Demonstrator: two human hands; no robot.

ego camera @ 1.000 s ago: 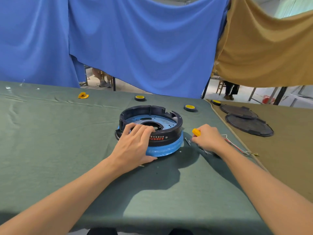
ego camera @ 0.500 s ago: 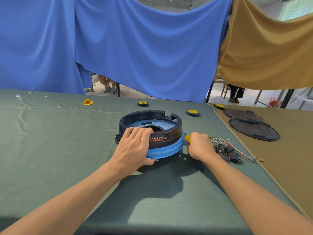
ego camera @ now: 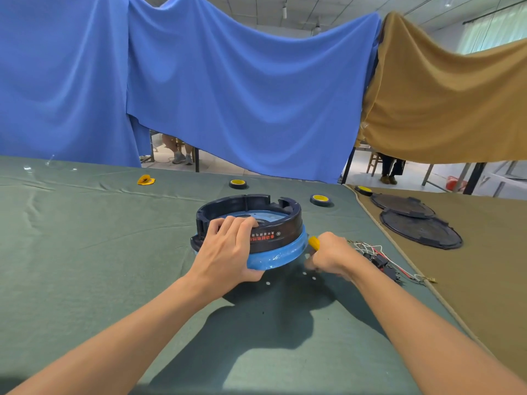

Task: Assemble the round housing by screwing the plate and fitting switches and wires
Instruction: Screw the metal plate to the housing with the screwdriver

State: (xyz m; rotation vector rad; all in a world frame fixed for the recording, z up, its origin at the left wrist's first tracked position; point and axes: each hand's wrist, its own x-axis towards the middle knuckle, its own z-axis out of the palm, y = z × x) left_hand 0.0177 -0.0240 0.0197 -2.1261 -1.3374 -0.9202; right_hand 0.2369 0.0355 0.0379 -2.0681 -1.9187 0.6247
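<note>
- Housing (ego camera: 273, 238) sits open side up on cloth (ego camera: 85, 252), pale-blue plate (ego camera: 256, 217) inside it.
- L hand (ego camera: 228, 255) grips housing's near-left rim: fingers hooked over the wall, thumb on the blue base.
- R hand (ego camera: 330, 256) is just R of housing, fist closed round screwdriver (ego camera: 314, 242). Yellow handle end points toward housing; shaft hidden, tip direction can't be told.
- Key relation: plate lies up-left of R hand, beyond the wall, so the tool prob. must go over the rim.
- Screws (ego camera: 268, 283) lie just in front of housing; wires (ego camera: 368, 249) w/ switches (ego camera: 380, 262) further R.
</note>
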